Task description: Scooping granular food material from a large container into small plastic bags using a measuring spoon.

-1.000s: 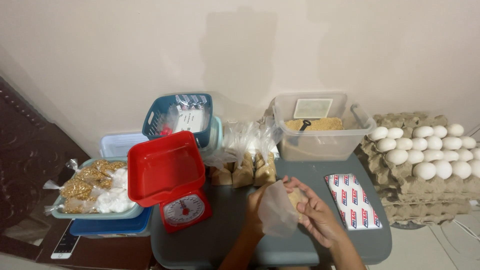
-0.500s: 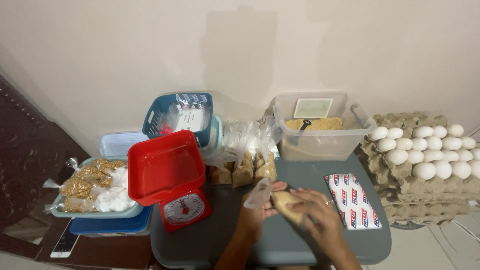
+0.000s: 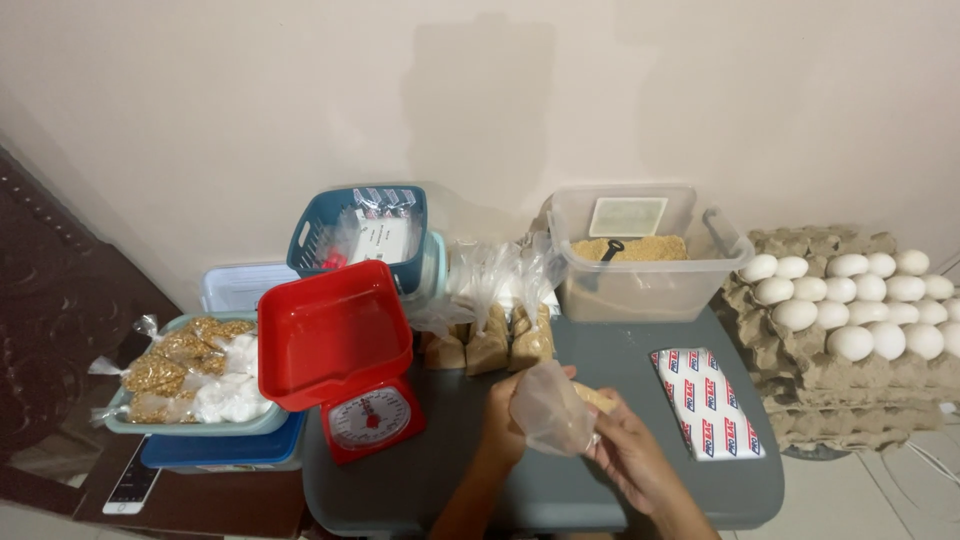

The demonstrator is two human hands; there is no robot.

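My left hand (image 3: 503, 420) and my right hand (image 3: 628, 455) hold a small clear plastic bag (image 3: 551, 405) with brown powder in it, just above the grey table (image 3: 420, 490). The left hand pinches the bag's upper side, the right hand grips its lower right end. Several filled bags of brown powder (image 3: 492, 340) stand behind my hands. A red kitchen scale (image 3: 342, 358) with a red tray on top sits to the left of my hands.
A clear tub of brown powder with a black scoop (image 3: 640, 262) stands at the back. Stacked cartons of white eggs (image 3: 858, 305) lie at right. A flat printed packet (image 3: 706, 402) lies beside my right hand. Baskets of bagged goods (image 3: 190, 375) and a phone (image 3: 131, 482) are at left.
Both hands have shifted and turned the bag; it was spread wide a second ago, then bunched, and now stands puffed up between my hands.
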